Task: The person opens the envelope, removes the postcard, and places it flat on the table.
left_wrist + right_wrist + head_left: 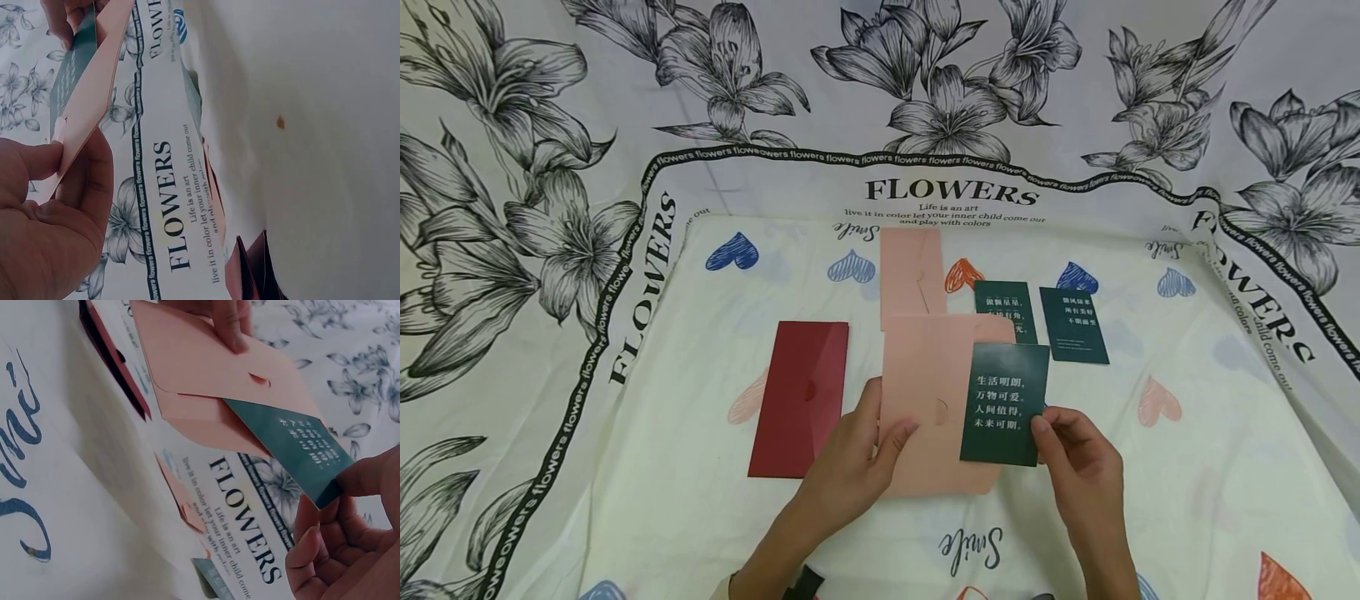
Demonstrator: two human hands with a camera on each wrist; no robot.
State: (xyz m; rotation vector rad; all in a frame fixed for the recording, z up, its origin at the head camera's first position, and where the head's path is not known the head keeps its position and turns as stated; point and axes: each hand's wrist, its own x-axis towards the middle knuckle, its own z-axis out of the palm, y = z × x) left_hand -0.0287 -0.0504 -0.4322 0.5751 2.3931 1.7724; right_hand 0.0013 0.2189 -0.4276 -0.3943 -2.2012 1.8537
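Note:
My left hand (857,446) grips a pink envelope (925,375) by its left side, thumb on the front face. Its flap side faces right, above the cloth. Between thumb and fingers of my right hand (1084,462) is the right edge of a dark green card (1004,404) with white Chinese text. In the right wrist view the green card (290,447) slants into the envelope's open side, its inner end hidden by the pink paper (206,369). The left wrist view shows the left thumb pressing the envelope (94,94) from one side, fingers behind.
A dark red envelope (801,400) lies on the cloth to the left. Behind my hands lie another pink envelope (910,271) and two green cards, one partly covered (1003,300) and one farther right (1073,325). The cloth (1210,483) has printed hearts and lettering.

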